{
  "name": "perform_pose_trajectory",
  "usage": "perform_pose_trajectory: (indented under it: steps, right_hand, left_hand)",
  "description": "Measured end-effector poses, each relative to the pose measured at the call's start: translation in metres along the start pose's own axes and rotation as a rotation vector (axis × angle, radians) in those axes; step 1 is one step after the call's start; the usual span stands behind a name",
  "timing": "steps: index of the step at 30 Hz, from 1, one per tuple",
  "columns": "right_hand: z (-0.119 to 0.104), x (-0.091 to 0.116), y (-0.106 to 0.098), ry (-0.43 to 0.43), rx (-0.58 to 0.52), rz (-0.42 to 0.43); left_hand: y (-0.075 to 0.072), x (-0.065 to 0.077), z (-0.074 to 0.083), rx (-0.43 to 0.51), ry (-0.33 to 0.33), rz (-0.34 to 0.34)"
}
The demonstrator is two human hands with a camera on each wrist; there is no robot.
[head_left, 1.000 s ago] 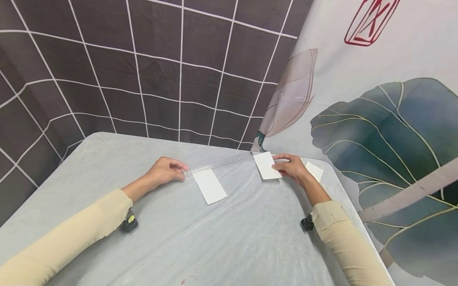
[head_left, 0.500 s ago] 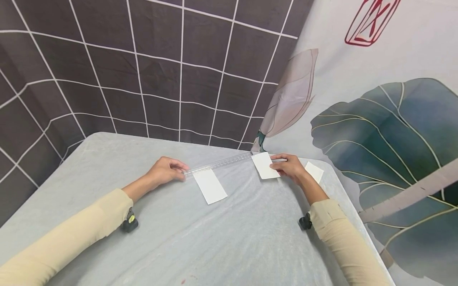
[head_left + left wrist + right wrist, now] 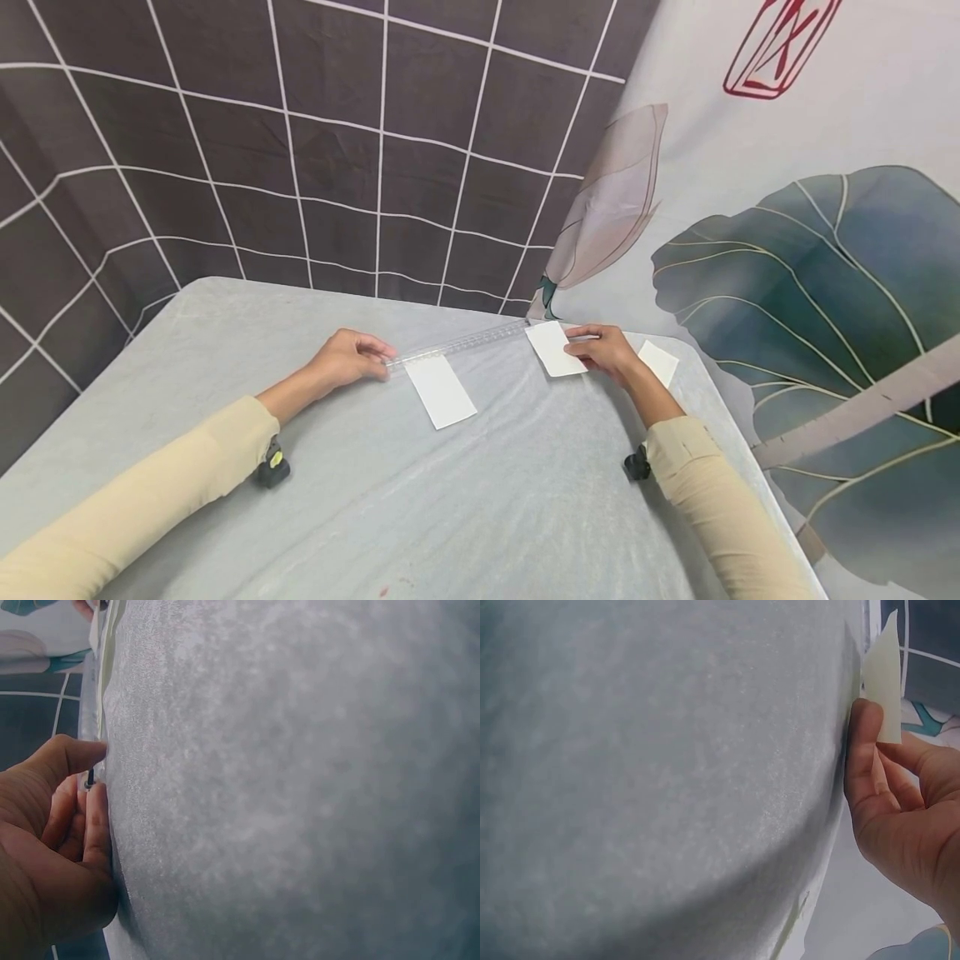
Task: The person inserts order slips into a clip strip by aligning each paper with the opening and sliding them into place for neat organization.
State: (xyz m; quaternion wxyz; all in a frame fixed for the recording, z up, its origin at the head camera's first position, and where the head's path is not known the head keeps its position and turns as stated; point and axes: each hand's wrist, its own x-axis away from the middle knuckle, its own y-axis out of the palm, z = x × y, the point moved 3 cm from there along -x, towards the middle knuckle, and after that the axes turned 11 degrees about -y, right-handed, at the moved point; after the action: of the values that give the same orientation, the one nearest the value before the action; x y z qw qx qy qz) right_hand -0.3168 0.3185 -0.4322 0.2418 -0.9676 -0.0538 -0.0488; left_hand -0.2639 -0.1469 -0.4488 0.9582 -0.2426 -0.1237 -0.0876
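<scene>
A clear plastic ruler (image 3: 467,341) lies slantwise across the far part of the cloth-covered table (image 3: 337,508). My left hand (image 3: 347,358) pinches its near left end between thumb and fingers. One white paper card (image 3: 442,393) lies flat, its top edge against or just under the ruler; which of the two is unclear. Near the ruler's far right end, my right hand (image 3: 606,350) pinches the right edge of a second white card (image 3: 549,348). In the right wrist view that card (image 3: 886,682) stands tilted up from the cloth, between thumb and fingers.
A third white card (image 3: 660,361) lies behind the right wrist, partly hidden by it. Dark grid-patterned cloth (image 3: 330,150) hangs behind the table. On the right hangs a white curtain (image 3: 720,167) with leaf prints, close to the table's edge.
My right hand has shifted slightly left with the card, bringing it a little nearer the ruler's far end. The left hand, the ruler and the other cards have stayed put.
</scene>
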Motion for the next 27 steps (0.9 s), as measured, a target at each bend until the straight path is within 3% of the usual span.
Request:
perform_pose_trajectory:
  steps: [27]
  right_hand:
    - [-0.0049,-0.0064,0.0036,0.009,0.051,-0.004]
  left_hand:
    - [0.0001,-0.0014,-0.0006,-0.008,-0.002,0.008]
